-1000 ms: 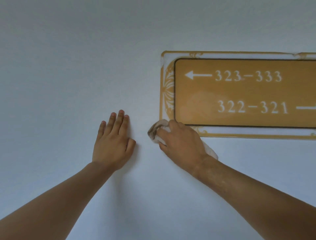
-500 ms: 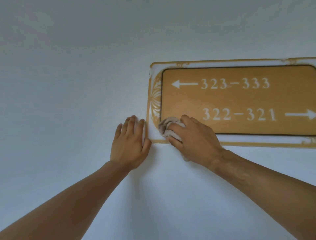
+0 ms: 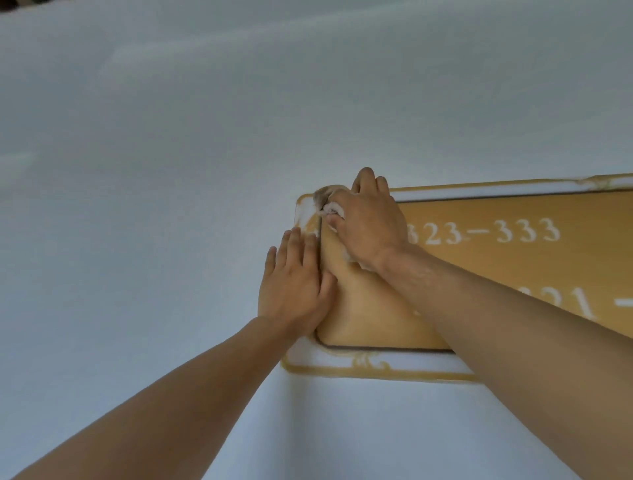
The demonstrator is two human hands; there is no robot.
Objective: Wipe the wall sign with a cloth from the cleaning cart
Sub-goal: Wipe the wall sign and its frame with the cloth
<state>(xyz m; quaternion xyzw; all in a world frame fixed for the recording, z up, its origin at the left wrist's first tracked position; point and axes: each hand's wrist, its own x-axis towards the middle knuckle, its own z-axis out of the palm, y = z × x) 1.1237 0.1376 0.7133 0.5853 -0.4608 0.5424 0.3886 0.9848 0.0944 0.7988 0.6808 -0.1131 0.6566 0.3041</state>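
The wall sign (image 3: 513, 274) is a gold plate with white room numbers and a white, gold-trimmed border, fixed to the wall at right. My right hand (image 3: 368, 222) presses a bunched whitish cloth (image 3: 327, 202) against the sign's upper left corner, and my forearm covers part of the lower numbers. My left hand (image 3: 296, 284) lies flat with fingers together over the sign's left edge, just below the cloth. The arrow before the upper numbers is hidden by my right hand.
A plain white wall (image 3: 171, 205) fills the view to the left, above and below the sign. A dark strip shows at the top left corner (image 3: 13, 4).
My right hand has slid the cloth from the sign's lower left corner up to its upper left corner. My left hand has moved right from the bare wall onto the sign's left edge.
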